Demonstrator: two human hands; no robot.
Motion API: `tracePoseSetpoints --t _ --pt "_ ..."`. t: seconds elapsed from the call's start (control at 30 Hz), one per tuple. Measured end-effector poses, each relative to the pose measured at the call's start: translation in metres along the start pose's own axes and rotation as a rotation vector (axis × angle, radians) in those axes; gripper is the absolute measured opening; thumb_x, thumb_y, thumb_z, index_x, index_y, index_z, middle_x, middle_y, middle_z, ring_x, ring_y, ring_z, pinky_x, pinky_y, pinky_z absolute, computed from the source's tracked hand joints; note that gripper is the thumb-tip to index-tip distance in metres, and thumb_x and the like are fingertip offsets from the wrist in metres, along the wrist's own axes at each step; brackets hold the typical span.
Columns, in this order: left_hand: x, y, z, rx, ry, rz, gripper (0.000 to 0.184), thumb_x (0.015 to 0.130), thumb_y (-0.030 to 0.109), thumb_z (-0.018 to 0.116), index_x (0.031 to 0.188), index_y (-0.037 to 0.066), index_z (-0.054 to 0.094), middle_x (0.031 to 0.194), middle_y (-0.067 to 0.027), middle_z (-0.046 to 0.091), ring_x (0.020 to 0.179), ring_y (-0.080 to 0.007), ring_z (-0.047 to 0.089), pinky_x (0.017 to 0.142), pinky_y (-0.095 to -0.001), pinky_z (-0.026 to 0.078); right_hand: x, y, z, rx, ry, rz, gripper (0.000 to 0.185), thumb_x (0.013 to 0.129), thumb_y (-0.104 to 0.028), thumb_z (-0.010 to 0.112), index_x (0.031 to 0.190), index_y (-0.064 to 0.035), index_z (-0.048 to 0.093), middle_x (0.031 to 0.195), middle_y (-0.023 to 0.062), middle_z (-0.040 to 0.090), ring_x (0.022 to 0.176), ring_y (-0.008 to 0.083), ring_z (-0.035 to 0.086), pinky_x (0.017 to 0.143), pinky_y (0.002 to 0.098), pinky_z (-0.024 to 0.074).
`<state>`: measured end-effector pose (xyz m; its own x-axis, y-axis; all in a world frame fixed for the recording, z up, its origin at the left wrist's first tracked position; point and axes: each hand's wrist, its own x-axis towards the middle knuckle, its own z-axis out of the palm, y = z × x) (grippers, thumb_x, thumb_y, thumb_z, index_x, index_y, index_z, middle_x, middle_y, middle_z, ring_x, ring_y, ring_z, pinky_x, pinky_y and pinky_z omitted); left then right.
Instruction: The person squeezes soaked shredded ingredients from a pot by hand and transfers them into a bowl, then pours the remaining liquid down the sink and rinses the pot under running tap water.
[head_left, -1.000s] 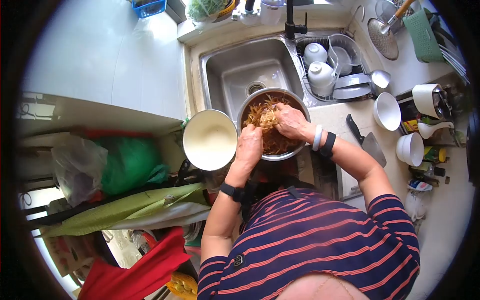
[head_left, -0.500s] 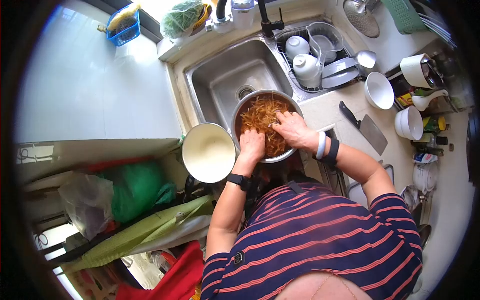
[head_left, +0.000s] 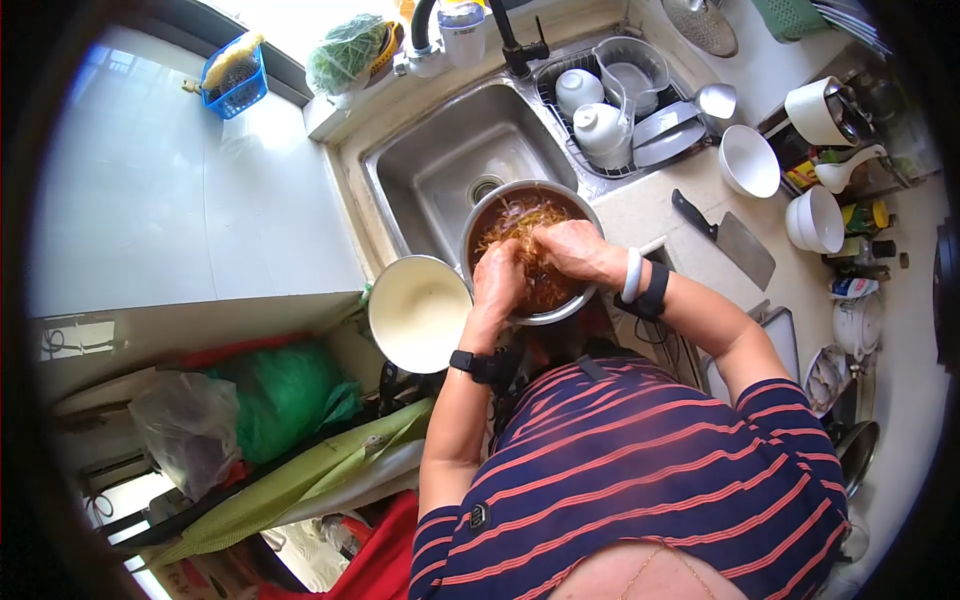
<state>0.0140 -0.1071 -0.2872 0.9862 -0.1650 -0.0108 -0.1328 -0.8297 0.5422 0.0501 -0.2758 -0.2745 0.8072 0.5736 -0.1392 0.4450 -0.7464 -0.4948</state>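
Brown shreds [head_left: 528, 216] in two hands [head_left: 498, 276] [head_left: 572, 250], one bowl [head_left: 551, 318]

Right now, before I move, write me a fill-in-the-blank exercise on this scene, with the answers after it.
1. The left hand and right hand reach into the metal bowl, whose rim is ____ in shape.
2. The white band is on the ____ wrist.
3. The knife on the counter has a ____ handle.
4. The small basket by the window is ____ in color.

Missing words: round; right; black; blue.
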Motion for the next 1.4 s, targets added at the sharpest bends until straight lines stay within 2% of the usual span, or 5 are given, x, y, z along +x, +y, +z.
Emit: tracePoseSetpoints --t 0.47,0.7,0.9,1.1,1.4 --pt "0.011 0.003 -0.022 -0.111 -0.031 0.049 0.031 0.073 -0.003 0.053 0.101 0.006 0.065 0.1 -0.0161 0.06 0.097 -0.0332 0.058 0.085 -0.0373 0.046 -0.001 0.019 -0.007 0.048 0.185 -0.156 0.016 0.068 -0.002 0.057 0.084 -0.0002 0.063 0.109 0.0231 0.05 0.094 0.0383 0.058 0.082 0.0432 0.0469" --pt "0.023 -0.022 -0.006 -0.062 -0.05 -0.039 0.053 0.071 0.003 0.06 0.123 0.007 0.051 0.123 -0.0251 0.047 0.115 -0.039 0.045 0.1 -0.0413 0.037 0.01 0.028 0.008 0.201 0.024 0.054 0.074 0.066 0.0 0.061 0.135 -0.0031 0.032 0.123 0.0284 0.042 0.108 0.0419 0.052 0.09 0.0427 0.0451" --pt "0.036 -0.044 0.03 -0.434 -0.147 -0.243 0.067 0.069 -0.001 0.06 0.133 -0.002 0.038 0.124 -0.0176 0.051 0.114 -0.0243 0.05 0.097 -0.032 0.04 0.025 0.03 0.009 0.361 -0.111 0.163 0.09 0.064 -0.009 0.07 0.141 -0.0049 0.022 0.13 0.0285 0.038 0.118 0.0418 0.044 0.098 0.0421 0.0394" --pt "0.039 -0.02 0.015 -1.117 -0.197 -0.308 0.055 0.071 -0.005 0.057 0.124 0.002 0.047 0.109 -0.0104 0.059 0.1 -0.0182 0.057 0.086 -0.0273 0.046 0.031 0.032 0.011 0.529 -0.007 0.001 0.083 0.065 -0.013 0.071 0.137 -0.006 0.031 0.128 0.0249 0.044 0.121 0.0366 0.042 0.102 0.0395 0.0348" --pt "0.021 0.007 -0.004 -0.882 -0.033 -0.217 0.015 0.076 -0.002 0.058 0.091 0.002 0.06 0.081 -0.0008 0.061 0.075 -0.0071 0.055 0.068 -0.0223 0.045 0.013 0.027 -0.002 0.473 0.138 -0.121 0.036 0.069 -0.005 0.061 0.104 -0.0002 0.058 0.098 0.0186 0.057 0.095 0.0351 0.056 0.084 0.0405 0.0446"
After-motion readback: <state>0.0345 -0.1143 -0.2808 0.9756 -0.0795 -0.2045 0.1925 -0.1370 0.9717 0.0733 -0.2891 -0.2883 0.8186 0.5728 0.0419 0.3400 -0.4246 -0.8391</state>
